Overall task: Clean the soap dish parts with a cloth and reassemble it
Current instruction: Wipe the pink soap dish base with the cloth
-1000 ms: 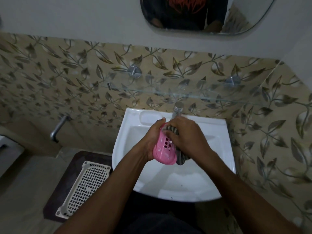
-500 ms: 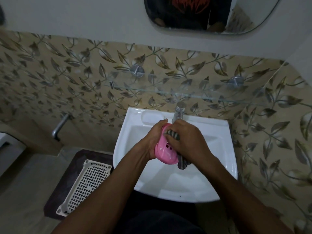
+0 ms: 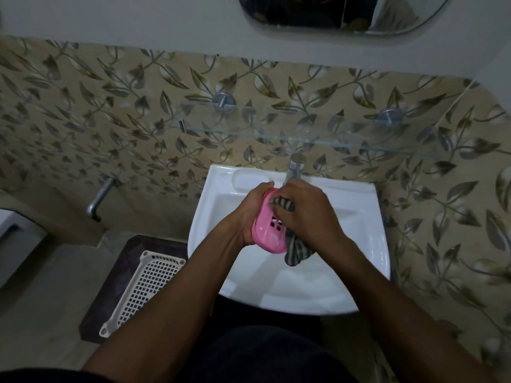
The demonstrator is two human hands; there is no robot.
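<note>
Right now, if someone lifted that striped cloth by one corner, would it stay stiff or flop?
Probably floppy: the striped cloth hangs limp in folds below the right hand. Likely light, since it bunches small inside that grip. Unlikely to roll; it drapes against the pink soap dish part.

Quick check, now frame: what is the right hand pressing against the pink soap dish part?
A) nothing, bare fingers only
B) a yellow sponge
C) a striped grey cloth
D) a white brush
C: the right hand grips a striped grey cloth and presses it onto the pink soap dish part, which the left hand holds over the white sink; the cloth's loose end hangs below the dish.
</note>
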